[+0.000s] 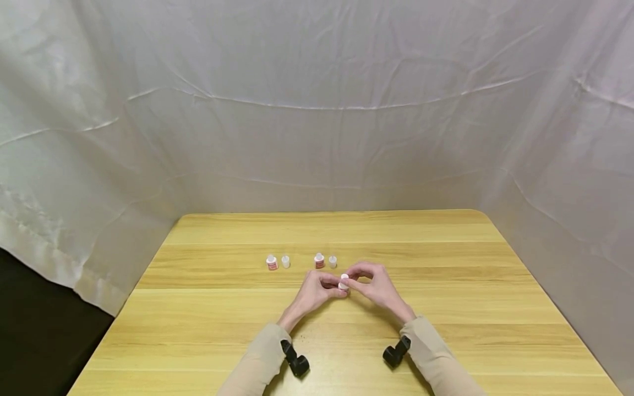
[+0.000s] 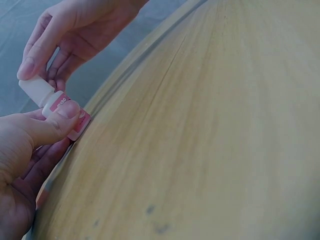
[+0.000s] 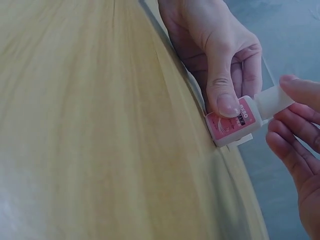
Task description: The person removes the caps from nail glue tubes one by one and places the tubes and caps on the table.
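Note:
A small white bottle with a pink label (image 3: pixel 245 113) stands at the table surface, its white cap (image 3: pixel 272 102) on the neck end. My left hand (image 1: pixel 314 292) grips the bottle's body between thumb and fingers, the thumb lying across the label. From the other side my right hand (image 1: pixel 376 287) pinches the cap with thumb and fingertips. In the left wrist view, the cap (image 2: pixel 36 90) tilts in line with the bottle. Part of the label is hidden by the left thumb.
Farther back on the wooden table (image 1: pixel 208 324) stand two similar bottles without caps, one on the left (image 1: pixel 272 264) and one nearer the middle (image 1: pixel 319 262). Right beside each is a white cap, the left cap (image 1: pixel 285 262) and the right cap (image 1: pixel 333 262). Pale curtains (image 1: pixel 327 137) surround the table.

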`<state>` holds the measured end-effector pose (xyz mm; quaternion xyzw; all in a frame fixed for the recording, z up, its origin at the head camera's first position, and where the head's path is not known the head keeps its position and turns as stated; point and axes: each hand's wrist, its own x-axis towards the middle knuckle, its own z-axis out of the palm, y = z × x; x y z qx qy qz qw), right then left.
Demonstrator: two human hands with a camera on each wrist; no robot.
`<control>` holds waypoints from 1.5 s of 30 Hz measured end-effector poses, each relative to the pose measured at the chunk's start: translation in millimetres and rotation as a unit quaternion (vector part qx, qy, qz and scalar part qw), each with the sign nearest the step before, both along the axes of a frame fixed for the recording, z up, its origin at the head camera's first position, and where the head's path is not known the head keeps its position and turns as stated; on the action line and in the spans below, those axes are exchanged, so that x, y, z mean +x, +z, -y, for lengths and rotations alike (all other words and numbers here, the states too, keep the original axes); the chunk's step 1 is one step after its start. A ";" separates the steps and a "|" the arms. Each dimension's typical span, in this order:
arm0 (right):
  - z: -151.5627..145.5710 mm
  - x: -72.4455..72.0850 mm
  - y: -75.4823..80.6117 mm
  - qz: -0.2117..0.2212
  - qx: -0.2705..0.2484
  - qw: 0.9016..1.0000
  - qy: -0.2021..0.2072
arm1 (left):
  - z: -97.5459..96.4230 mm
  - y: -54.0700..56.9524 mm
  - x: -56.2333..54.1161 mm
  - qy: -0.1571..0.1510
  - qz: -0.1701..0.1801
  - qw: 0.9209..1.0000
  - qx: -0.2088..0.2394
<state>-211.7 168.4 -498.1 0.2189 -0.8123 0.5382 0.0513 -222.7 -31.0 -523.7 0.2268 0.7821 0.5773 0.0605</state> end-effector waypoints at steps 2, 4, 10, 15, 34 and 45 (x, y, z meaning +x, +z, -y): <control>-0.4 -0.3 -0.6 -0.006 -0.003 1.000 0.008 | 0.2 0.5 0.1 -0.001 -0.002 1.000 -0.004; -0.9 -0.4 -1.1 -0.011 -0.006 1.000 0.017 | 0.2 1.0 0.0 -0.001 -0.005 1.000 -0.011; -2.1 0.3 -0.6 -0.008 -0.012 0.999 0.036 | 0.5 1.4 -0.4 0.000 -0.011 1.000 -0.022; -0.6 2.7 3.4 -0.003 -0.010 0.999 0.032 | 0.5 0.8 -0.3 0.000 -0.012 1.000 -0.012; 5.7 18.4 35.4 0.007 -0.014 0.999 0.037 | 0.5 2.3 0.6 0.002 -0.016 1.000 -0.025; 1.1 4.9 9.8 0.022 -0.008 0.999 0.026 | 0.4 1.0 0.6 -0.001 -0.013 1.000 -0.009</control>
